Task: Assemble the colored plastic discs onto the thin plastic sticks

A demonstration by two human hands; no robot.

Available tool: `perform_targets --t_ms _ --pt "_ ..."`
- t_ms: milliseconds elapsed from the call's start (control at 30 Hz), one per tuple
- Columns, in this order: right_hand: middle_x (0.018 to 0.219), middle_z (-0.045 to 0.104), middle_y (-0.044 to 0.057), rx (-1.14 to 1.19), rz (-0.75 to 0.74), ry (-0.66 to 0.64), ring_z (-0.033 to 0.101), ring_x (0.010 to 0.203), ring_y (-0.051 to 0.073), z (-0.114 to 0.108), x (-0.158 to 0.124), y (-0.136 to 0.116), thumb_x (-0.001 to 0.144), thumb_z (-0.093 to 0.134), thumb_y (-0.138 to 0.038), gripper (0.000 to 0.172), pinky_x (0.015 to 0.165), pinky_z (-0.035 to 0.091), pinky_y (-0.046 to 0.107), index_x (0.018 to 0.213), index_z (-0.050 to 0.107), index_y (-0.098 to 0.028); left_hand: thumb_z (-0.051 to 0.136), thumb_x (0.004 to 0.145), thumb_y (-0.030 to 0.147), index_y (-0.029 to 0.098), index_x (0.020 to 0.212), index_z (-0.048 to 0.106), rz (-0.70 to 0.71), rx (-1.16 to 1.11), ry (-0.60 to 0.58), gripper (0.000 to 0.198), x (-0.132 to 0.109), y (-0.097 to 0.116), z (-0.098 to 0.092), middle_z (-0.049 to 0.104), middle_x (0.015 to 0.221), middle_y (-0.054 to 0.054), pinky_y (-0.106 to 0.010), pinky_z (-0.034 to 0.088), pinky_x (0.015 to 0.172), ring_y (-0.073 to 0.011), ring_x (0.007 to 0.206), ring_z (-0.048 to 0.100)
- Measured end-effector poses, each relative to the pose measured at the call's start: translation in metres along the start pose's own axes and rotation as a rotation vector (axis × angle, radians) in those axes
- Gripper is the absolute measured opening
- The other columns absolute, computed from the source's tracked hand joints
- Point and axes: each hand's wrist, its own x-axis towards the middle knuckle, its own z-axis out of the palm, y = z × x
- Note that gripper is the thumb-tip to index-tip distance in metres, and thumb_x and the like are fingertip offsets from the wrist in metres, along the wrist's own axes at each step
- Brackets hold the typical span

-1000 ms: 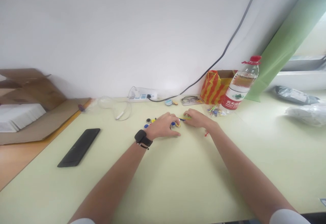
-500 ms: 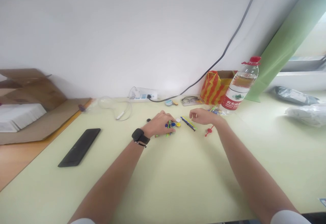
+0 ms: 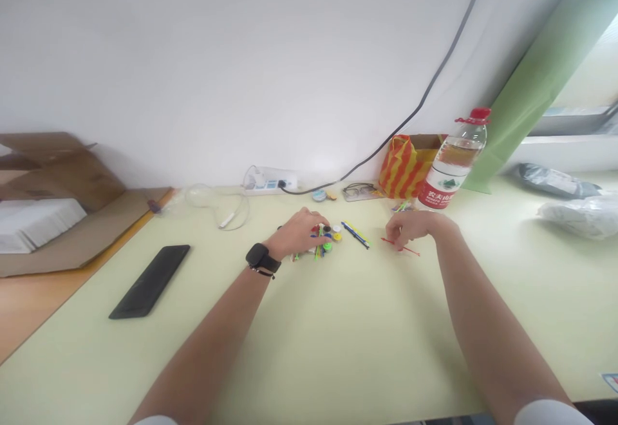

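My left hand (image 3: 298, 232), with a black watch at the wrist, arches over a small pile of colourful plastic pieces. Its thumb and fingers are apart around the pile. A green disc (image 3: 327, 246), a yellow disc (image 3: 337, 237) and a white disc (image 3: 337, 228) lie beside the fingertips. My right hand (image 3: 408, 226) is closed on a thin red stick (image 3: 412, 252) just above the table; its fingertips partly hide the stick. Between the hands lie slim blue and yellow sticks (image 3: 356, 235).
A large water bottle (image 3: 444, 177) and a striped bag (image 3: 403, 167) stand behind my right hand. Eyeglasses (image 3: 361, 190) and a power strip (image 3: 270, 181) lie along the wall. To the left are a black slab (image 3: 152, 281) and an open cardboard box (image 3: 111, 222).
My right hand has moved right and down onto the red stick, which has turned to another angle. My left hand has shifted slightly, its fingers wider, showing more discs.
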Motion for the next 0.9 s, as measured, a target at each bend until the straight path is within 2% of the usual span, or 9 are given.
perform_targets --t_ms 100,167,267,400,533,667,800,900 --pt "0.09 0.076 0.006 0.075 -0.076 0.098 0.069 0.081 0.021 -0.004 -0.005 -0.005 0.074 0.075 -0.031 0.011 0.065 0.051 0.029 0.082 0.074 -0.023 0.064 0.095 0.047 0.025 0.121 0.071 -0.019 -0.051 0.081 0.035 0.0 0.003 -0.006 0.071 0.119 -0.007 -0.037 0.048 0.095 -0.027 0.115 0.058" --pt "0.092 0.076 0.007 0.191 -0.174 0.177 0.068 0.08 0.02 -0.005 -0.006 -0.016 0.081 0.072 -0.037 0.016 0.068 0.052 0.029 0.086 0.07 -0.022 0.063 0.096 0.047 0.025 0.123 0.069 -0.01 -0.11 0.143 0.036 0.001 0.009 -0.008 0.07 0.123 -0.007 -0.036 0.051 0.091 -0.0247 0.11 0.062" --pt "0.09 0.073 0.006 0.398 -0.377 0.256 0.064 0.075 0.017 0.001 -0.003 -0.045 0.085 0.071 -0.044 0.025 0.07 0.052 0.03 0.089 0.064 -0.02 0.065 0.095 0.048 0.024 0.124 0.068 0.035 -0.225 0.213 0.038 0.005 0.023 -0.01 0.071 0.125 -0.006 -0.033 0.054 0.083 -0.0219 0.104 0.066" --pt "0.089 0.07 0.004 0.618 -0.57 0.308 0.063 0.076 0.016 0.016 0.006 -0.083 0.089 0.068 -0.043 0.024 0.071 0.052 0.031 0.096 0.062 -0.02 0.068 0.094 0.043 0.022 0.121 0.068 0.1 -0.351 0.257 0.034 0.008 0.04 -0.01 0.073 0.117 -0.006 -0.032 0.057 0.087 -0.0198 0.099 0.069" --pt "0.087 0.069 0.002 0.724 -0.591 0.295 0.062 0.076 0.015 0.026 0.011 -0.099 0.088 0.065 -0.033 0.016 0.073 0.052 0.03 0.098 0.059 -0.021 0.062 0.096 0.031 0.019 0.109 0.069 0.158 -0.413 0.305 0.019 0.009 0.044 -0.011 0.073 0.107 -0.006 -0.031 0.059 0.09 -0.0173 0.093 0.07" --pt "0.083 0.065 0.0 0.706 -0.571 0.314 0.061 0.077 0.015 0.031 0.011 -0.105 0.085 0.06 -0.023 0.009 0.075 0.051 0.03 0.093 0.056 -0.022 0.062 0.093 0.024 0.02 0.107 0.069 0.182 -0.367 0.321 0.017 0.009 0.042 -0.01 0.073 0.106 -0.005 -0.029 0.058 0.087 -0.0163 0.092 0.068" --pt "0.082 0.062 -0.002 0.627 -0.549 0.328 0.057 0.074 0.015 0.035 0.014 -0.109 0.085 0.053 -0.021 0.01 0.071 0.048 0.028 0.095 0.056 -0.022 0.064 0.088 0.021 0.019 0.095 0.066 0.142 -0.336 0.312 0.008 0.008 0.039 -0.005 0.071 0.092 -0.003 -0.027 0.055 0.076 -0.0152 0.082 0.065" --pt "0.09 0.066 0.001 0.471 -0.47 0.438 0.059 0.084 0.018 0.038 0.023 -0.103 0.089 0.047 -0.021 0.019 0.075 0.048 0.028 0.101 0.061 -0.022 0.065 0.087 0.024 0.019 0.082 0.061 0.083 -0.325 0.27 0.008 0.007 0.037 0.001 0.068 0.079 -0.001 -0.027 0.051 0.068 -0.0149 0.073 0.063"
